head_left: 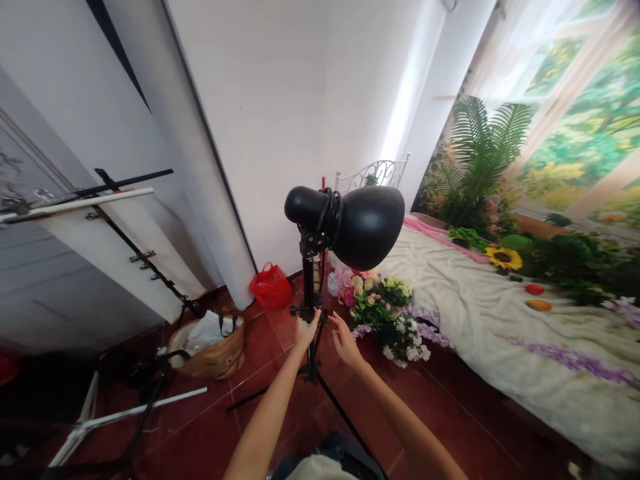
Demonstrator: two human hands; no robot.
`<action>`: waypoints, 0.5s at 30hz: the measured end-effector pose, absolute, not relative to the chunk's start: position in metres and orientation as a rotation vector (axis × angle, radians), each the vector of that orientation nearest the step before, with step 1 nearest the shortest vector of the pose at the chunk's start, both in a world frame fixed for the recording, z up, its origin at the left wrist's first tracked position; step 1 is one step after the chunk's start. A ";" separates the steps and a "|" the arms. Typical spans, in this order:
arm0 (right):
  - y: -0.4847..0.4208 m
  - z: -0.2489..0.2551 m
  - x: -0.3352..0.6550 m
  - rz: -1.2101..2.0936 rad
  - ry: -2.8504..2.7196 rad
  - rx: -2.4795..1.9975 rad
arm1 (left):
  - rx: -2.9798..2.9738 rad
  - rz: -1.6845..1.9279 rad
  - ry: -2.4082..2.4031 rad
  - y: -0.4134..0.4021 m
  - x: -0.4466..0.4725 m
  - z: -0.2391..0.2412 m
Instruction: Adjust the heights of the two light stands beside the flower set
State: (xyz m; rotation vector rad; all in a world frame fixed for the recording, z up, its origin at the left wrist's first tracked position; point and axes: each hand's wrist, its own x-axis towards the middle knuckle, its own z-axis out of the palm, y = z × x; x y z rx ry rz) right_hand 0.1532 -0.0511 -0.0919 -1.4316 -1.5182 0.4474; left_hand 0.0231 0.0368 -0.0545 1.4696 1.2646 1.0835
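A black studio lamp (367, 223) with a rounded shade and a coiled cord sits on top of a black light stand (309, 283). My left hand (306, 330) is wrapped round the stand's pole just below a clamp knob (295, 311). To the right of the pole is my right hand (345, 340), its fingers apart and stretched towards a small black knob (324, 317). Whether those fingertips touch the knob I cannot tell. Below my hands the stand's legs spread over the red tiled floor.
Artificial flowers (380, 300) stand right of the lamp, beside a bed with a cream blanket (440, 280). A red plastic bag (271, 287) rests by the wall. Left are a brown bag (215, 350), a white frame (145, 407) and a backdrop stand (125, 243).
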 end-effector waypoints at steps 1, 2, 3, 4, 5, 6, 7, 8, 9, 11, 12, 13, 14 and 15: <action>-0.047 -0.083 0.152 0.406 -1.582 -1.418 | 1.492 1.054 1.301 0.036 0.022 -0.055; -0.042 -0.075 0.151 0.376 -1.649 -1.405 | 1.532 1.012 1.350 0.035 0.021 -0.054; -0.037 -0.070 0.151 0.354 -1.711 -1.395 | 1.588 0.959 1.409 0.034 0.020 -0.053; -0.033 -0.066 0.151 0.338 -1.764 -1.392 | 1.652 0.901 1.477 0.033 0.018 -0.051; -0.029 -0.063 0.152 0.325 -1.804 -1.397 | 1.715 0.839 1.551 0.031 0.017 -0.049; -0.025 -0.062 0.153 0.314 -1.830 -1.408 | 1.770 0.776 1.623 0.030 0.016 -0.046; -0.022 -0.062 0.154 0.307 -1.842 -1.424 | 1.809 0.712 1.683 0.029 0.015 -0.043; -0.020 -0.062 0.155 0.306 -1.847 -1.440 | 1.836 0.652 1.730 0.028 0.014 -0.040; -0.018 -0.063 0.156 0.311 -1.846 -1.457 | 1.852 0.601 1.759 0.028 0.014 -0.037; -0.015 -0.063 0.158 0.333 -1.837 -1.483 | 1.868 0.545 1.782 0.027 0.014 -0.033; -0.014 -0.063 0.158 0.351 -1.828 -1.490 | 1.876 0.543 1.781 0.026 0.014 -0.031; -0.013 -0.064 0.158 0.374 -1.812 -1.495 | 1.884 0.554 1.775 0.026 0.015 -0.030; -0.012 -0.066 0.158 0.401 -1.788 -1.500 | 1.891 0.569 1.768 0.026 0.015 -0.029; -0.010 -0.069 0.157 0.430 -1.760 -1.510 | 1.894 0.582 1.764 0.026 0.015 -0.028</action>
